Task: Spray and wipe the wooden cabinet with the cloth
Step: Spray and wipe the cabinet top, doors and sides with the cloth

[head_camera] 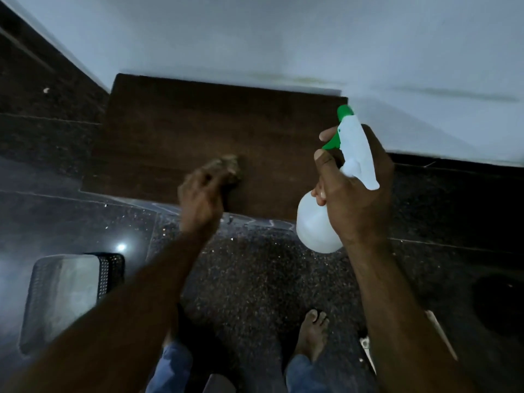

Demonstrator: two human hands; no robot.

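The dark brown wooden cabinet top stands against the pale wall. My left hand grips a bunched brownish cloth and presses it on the cabinet's front part; the hand is blurred. My right hand holds a white spray bottle upright above the cabinet's right front corner. Its green nozzle points toward the wall, and a finger lies on the green trigger.
A dark speckled floor lies below. A black perforated basket stands at the lower left. My bare foot and blue trouser legs show at the bottom. The white wall runs behind the cabinet.
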